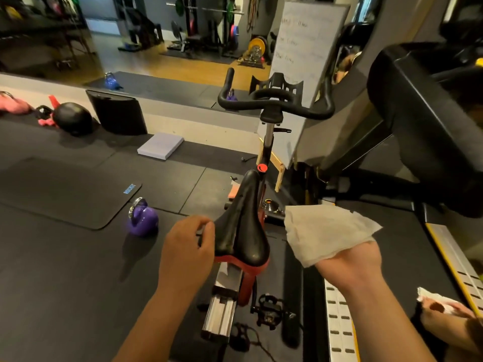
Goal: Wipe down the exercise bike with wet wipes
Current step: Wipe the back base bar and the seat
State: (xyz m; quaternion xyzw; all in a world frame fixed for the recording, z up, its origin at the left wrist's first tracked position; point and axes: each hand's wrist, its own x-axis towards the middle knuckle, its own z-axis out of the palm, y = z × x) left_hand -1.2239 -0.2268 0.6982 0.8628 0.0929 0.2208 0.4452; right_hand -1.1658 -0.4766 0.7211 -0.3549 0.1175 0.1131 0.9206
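The exercise bike stands in front of me, with a black saddle (241, 228) on a red base and black handlebars (277, 103) further off. My left hand (187, 246) grips the saddle's left edge, fingers curled against it. My right hand (350, 262) is just right of the saddle and holds a white wet wipe (326, 231), spread out and raised in the air, apart from the bike. A black pedal (269, 309) shows below the saddle.
A purple kettlebell (142, 216) sits on the black floor mat (65, 194) to the left. A black treadmill (423, 121) rises on the right beside a whiteboard (305, 48). Another person's hand (441, 312) with a wipe is at the lower right. A medicine ball (73, 117) lies far left.
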